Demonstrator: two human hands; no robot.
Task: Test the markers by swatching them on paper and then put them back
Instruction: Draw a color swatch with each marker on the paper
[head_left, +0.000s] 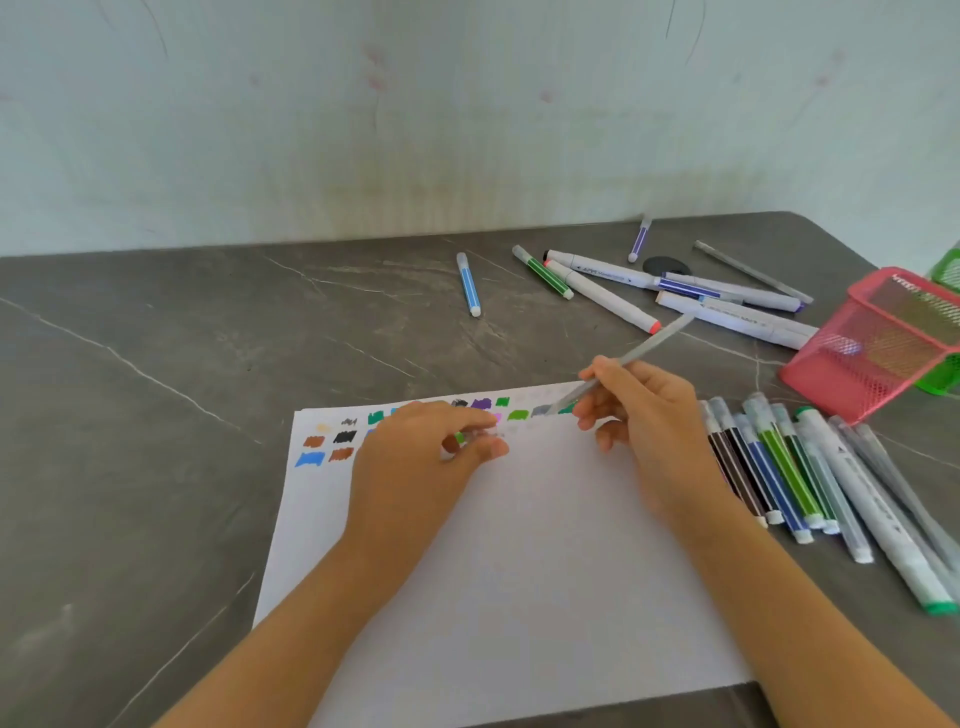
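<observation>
A white sheet of paper (519, 545) lies on the grey table, with several colour swatches along its top edge. My right hand (649, 415) grips a thin grey marker (639, 351), its tip down on the paper near the top right swatches. My left hand (415, 457) rests on the paper over the swatches, fingers curled around a small pale cap (475, 434). A row of markers (810, 478) lies right of the paper. More markers (649, 291) are scattered at the back.
A pink mesh holder (878, 343) lies tipped on its side at the right, a green mesh holder (943, 376) behind it. A lone blue marker (469, 285) lies mid-table. A dark oval object (666, 266) sits among the far markers. A wall rises behind the table.
</observation>
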